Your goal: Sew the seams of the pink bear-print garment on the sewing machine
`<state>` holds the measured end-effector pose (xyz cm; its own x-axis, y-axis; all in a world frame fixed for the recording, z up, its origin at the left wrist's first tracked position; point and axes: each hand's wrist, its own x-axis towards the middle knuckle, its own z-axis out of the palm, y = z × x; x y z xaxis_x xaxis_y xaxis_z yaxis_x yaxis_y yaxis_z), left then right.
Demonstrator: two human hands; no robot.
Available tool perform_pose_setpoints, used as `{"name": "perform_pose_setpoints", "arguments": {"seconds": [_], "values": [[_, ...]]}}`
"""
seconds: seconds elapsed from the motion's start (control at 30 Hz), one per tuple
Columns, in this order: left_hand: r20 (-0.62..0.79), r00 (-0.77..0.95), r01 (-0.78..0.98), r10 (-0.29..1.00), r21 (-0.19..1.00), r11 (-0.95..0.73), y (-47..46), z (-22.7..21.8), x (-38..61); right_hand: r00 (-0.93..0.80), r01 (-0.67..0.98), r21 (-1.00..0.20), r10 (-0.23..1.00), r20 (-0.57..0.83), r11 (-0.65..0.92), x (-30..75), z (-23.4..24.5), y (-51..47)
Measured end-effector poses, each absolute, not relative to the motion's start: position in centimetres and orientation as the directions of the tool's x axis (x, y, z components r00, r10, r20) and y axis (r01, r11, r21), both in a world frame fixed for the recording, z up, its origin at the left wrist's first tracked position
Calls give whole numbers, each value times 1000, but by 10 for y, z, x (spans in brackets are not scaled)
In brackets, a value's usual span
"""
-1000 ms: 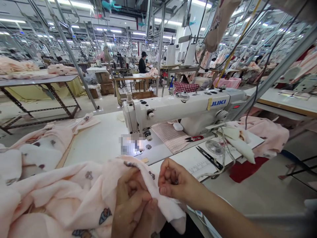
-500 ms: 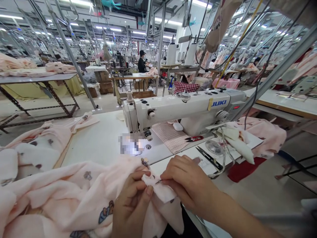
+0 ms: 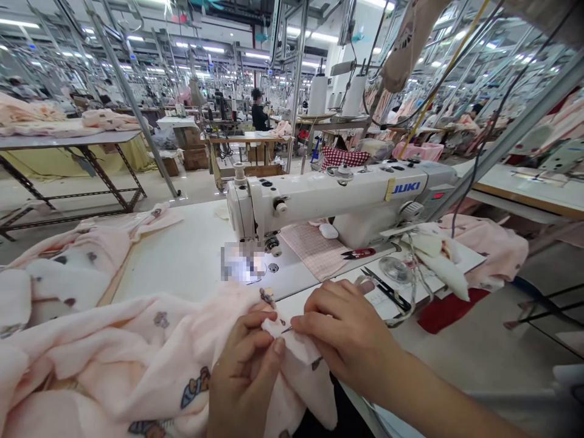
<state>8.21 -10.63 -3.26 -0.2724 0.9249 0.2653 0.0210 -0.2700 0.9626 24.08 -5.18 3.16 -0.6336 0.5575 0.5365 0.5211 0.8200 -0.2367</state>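
Note:
A pale pink printed cloth [image 3: 137,359] lies bunched across the near edge of the sewing table. My left hand [image 3: 244,380] pinches a fold of it between thumb and forefinger. My right hand [image 3: 347,331] is closed just to the right, fingers curled round a small thin metal tool whose tip pokes out at the cloth edge between the two hands. The white JUKI sewing machine [image 3: 337,198] stands behind the hands on the white table [image 3: 182,255].
Red thread snips [image 3: 358,253] and black scissors [image 3: 387,291] lie on the table right of the needle. More pink cloth [image 3: 68,267] is heaped at the left, and another pile [image 3: 488,246] hangs at the right. A person [image 3: 261,114] works far back.
My right hand turned palm down and dropped onto the cloth edge. My left hand shifted from under the cloth to pinching a fold beside it.

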Motion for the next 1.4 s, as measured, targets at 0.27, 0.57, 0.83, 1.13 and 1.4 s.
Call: {"name": "perform_pose_setpoints", "arguments": {"seconds": [0.27, 0.57, 0.83, 1.13, 1.4], "values": [[324, -146, 184, 935, 937, -296, -105, -41, 69, -656, 490, -290, 567, 498, 822, 242, 27, -50], [223, -234, -37, 946, 970, -238, -108, -26, 84, -562, 232, -807, 752, 345, 543, 236, 17, -51], [98, -135, -159, 986, 980, -119, -112, -18, 81, -586, 5, -918, 745, 318, 396, 234, 16, -56], [276, 343, 623, 898, 649, -438, -102, 4, 64, -408, -159, -856, 757, 511, 492, 235, -1, -55], [626, 316, 786, 713, 248, -566, -112, -15, 63, -493, 49, -883, 780, 385, 467, 255, 21, -50]]}}
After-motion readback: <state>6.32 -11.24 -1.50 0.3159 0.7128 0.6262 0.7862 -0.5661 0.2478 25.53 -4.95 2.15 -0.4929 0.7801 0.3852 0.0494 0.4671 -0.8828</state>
